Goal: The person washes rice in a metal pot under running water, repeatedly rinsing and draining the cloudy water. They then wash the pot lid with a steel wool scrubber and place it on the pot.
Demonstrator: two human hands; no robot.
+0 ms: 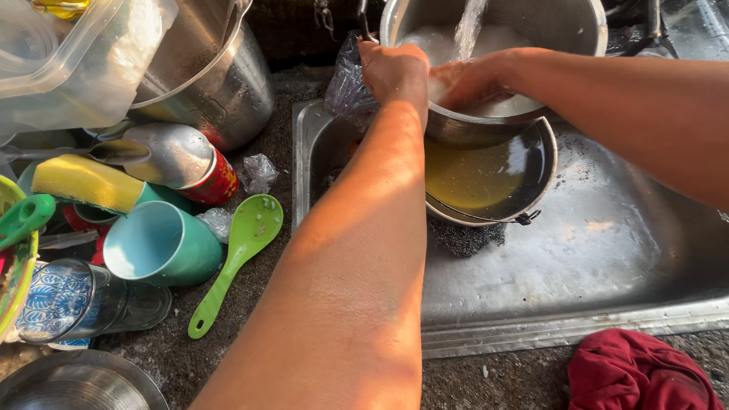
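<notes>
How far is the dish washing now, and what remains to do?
Nothing looks finished. In hand: the left hand grips the rim of a steel bowl under running water, and the right hand rubs inside it. Left: a pan of yellowish water below it, plus the teal cup, green spoon and glass jar piled beside the sink.

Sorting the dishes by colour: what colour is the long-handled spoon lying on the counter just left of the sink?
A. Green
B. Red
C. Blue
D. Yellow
A: the spoon beside the sink is bright green, bowl and handle alike.
</notes>
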